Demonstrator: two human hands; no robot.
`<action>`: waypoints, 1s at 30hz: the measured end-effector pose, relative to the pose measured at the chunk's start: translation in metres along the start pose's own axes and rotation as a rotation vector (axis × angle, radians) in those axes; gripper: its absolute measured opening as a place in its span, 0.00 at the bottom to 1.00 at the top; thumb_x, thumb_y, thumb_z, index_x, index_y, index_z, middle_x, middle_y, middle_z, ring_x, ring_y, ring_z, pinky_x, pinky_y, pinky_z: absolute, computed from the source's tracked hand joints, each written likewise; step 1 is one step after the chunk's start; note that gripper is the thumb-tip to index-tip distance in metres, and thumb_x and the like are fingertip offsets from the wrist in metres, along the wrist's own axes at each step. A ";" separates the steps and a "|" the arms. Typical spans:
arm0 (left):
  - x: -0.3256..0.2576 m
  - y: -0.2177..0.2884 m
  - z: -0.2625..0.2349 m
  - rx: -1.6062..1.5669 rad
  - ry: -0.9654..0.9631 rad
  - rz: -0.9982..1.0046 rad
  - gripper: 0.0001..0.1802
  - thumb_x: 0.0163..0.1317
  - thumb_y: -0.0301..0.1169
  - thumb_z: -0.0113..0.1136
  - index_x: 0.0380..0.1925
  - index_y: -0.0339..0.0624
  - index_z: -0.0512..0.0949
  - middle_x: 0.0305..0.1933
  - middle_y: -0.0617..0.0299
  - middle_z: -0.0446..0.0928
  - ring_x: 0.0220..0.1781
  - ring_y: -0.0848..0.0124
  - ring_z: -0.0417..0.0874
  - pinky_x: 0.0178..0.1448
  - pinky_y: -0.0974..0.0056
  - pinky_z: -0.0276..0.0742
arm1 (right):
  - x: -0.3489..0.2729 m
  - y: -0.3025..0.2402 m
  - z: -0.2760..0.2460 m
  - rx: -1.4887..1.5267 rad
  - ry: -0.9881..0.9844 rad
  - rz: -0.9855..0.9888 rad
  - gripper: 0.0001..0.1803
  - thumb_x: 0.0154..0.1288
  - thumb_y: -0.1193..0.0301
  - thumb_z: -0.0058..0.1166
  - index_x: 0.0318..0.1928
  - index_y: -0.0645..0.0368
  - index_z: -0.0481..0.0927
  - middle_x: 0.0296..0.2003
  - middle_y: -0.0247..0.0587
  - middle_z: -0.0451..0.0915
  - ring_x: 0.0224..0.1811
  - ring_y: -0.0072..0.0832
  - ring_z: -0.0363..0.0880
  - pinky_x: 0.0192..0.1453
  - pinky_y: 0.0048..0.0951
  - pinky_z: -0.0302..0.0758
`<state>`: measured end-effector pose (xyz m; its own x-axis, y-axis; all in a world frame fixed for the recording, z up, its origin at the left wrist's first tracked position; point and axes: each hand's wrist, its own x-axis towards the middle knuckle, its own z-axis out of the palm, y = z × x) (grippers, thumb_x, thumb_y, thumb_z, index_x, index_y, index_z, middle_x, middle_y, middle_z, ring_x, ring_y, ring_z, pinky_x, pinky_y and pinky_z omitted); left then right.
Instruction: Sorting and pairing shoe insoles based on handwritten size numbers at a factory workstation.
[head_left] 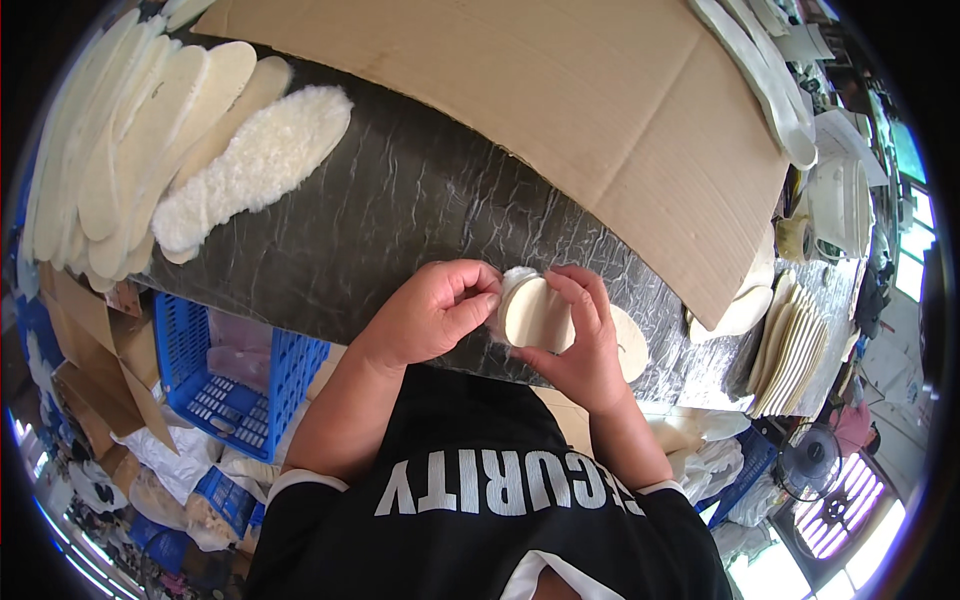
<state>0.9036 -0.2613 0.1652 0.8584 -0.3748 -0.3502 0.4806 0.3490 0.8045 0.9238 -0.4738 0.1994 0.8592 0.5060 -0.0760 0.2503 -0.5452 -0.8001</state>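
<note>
A fleece insole (538,314) is bent in front of me at the table's near edge, its pale smooth backing up and white fluff showing along its far left rim. My right hand (585,345) grips it between the thumb below and fingers above. At its left rim, my left hand (440,310) is closed, thumb and forefinger pinched against the fluffy edge. Partly behind the right hand lies a cream rounded end (628,345) with a small dark mark; whether it belongs to the same insole I cannot tell.
Several cream insoles (150,130) fan out at the far left, beside one fluffy side up (255,170). A cardboard sheet (520,80) covers the table's far side. More insoles (790,345) stack at right. Below the left edge stands a blue crate (230,400); a fan (808,460) is lower right.
</note>
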 end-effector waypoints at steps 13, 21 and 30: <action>-0.003 0.007 0.012 0.296 0.067 0.106 0.02 0.63 0.21 0.52 0.33 0.32 0.73 0.36 0.64 0.75 0.37 0.79 0.72 0.41 0.71 0.70 | -0.005 0.016 0.015 0.038 0.047 -0.029 0.45 0.36 0.74 0.76 0.58 0.58 0.65 0.55 0.52 0.68 0.55 0.50 0.72 0.57 0.42 0.74; -0.009 0.016 0.034 0.783 0.390 0.255 0.04 0.53 0.18 0.56 0.28 0.32 0.71 0.31 0.50 0.74 0.29 0.56 0.76 0.33 0.60 0.74 | 0.001 0.020 0.020 0.051 0.051 0.027 0.54 0.31 0.69 0.77 0.63 0.59 0.61 0.54 0.54 0.70 0.55 0.53 0.70 0.59 0.45 0.71; -0.012 0.019 0.039 0.907 0.462 0.218 0.06 0.51 0.16 0.57 0.28 0.32 0.71 0.30 0.51 0.73 0.26 0.58 0.76 0.32 0.62 0.74 | 0.026 0.022 -0.003 0.155 -0.077 0.080 0.28 0.48 0.63 0.69 0.49 0.61 0.77 0.40 0.47 0.77 0.46 0.46 0.75 0.49 0.40 0.74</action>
<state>0.8952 -0.2836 0.2040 0.9874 0.0509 -0.1499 0.1558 -0.4789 0.8639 0.9532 -0.4747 0.1812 0.8356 0.5179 -0.1831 0.1058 -0.4787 -0.8716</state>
